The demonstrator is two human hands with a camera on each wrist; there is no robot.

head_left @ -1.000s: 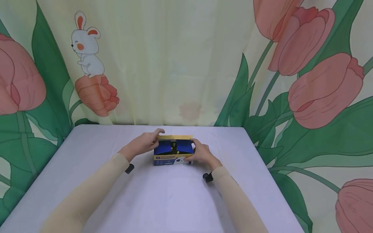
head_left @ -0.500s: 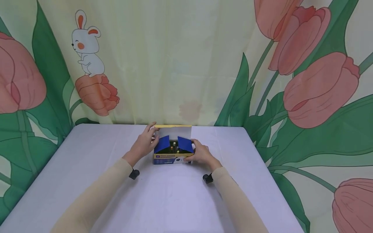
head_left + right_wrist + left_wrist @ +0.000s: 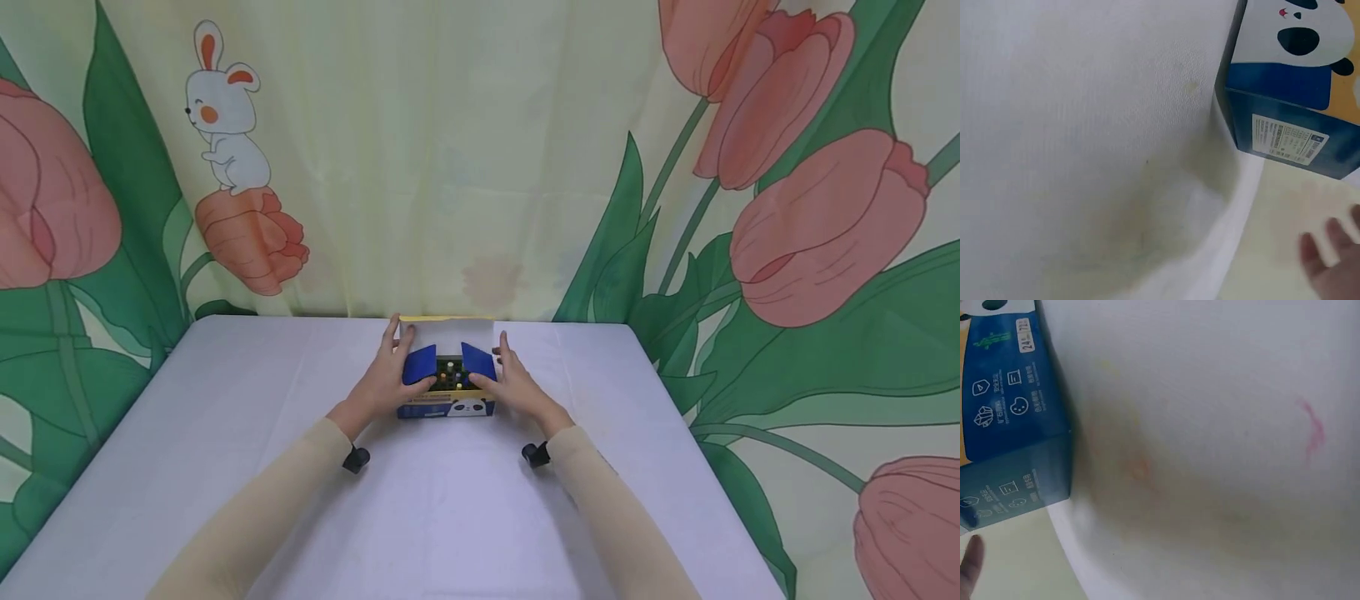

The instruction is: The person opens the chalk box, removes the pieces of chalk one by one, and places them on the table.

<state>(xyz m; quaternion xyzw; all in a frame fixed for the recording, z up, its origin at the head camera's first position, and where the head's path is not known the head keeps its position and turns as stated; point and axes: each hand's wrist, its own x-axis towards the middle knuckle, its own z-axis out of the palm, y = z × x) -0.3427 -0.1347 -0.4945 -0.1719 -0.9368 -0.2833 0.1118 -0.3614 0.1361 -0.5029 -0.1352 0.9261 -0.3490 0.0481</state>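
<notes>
A blue and yellow cardboard box (image 3: 427, 410) with a panda face on its front stands on the table, its lid (image 3: 450, 335) raised at the back. Two blue inner flaps (image 3: 420, 364) tilt up at left and right. Between them show several small bottle-like things with pale and yellow tops (image 3: 451, 367). My left hand (image 3: 382, 375) is at the box's left side, thumb at the left flap and fingers stretched up beside the lid. On the right, my right hand (image 3: 519, 387) has its thumb at the right flap and its fingers spread. In the right wrist view, these fingers (image 3: 1311, 253) are apart from the box's side.
A white cloth covers the table (image 3: 457, 517); faint pink and yellow stains mark it in the wrist views. Behind its far edge hangs a curtain (image 3: 420, 167) printed with tulips and a rabbit. A dark wrist camera (image 3: 356, 459) sits on each wrist.
The lid has swung up and back, and the inner flaps have risen. My left hand moved right to the left flap; the right hand left the box's right front corner and its fingers spread.
</notes>
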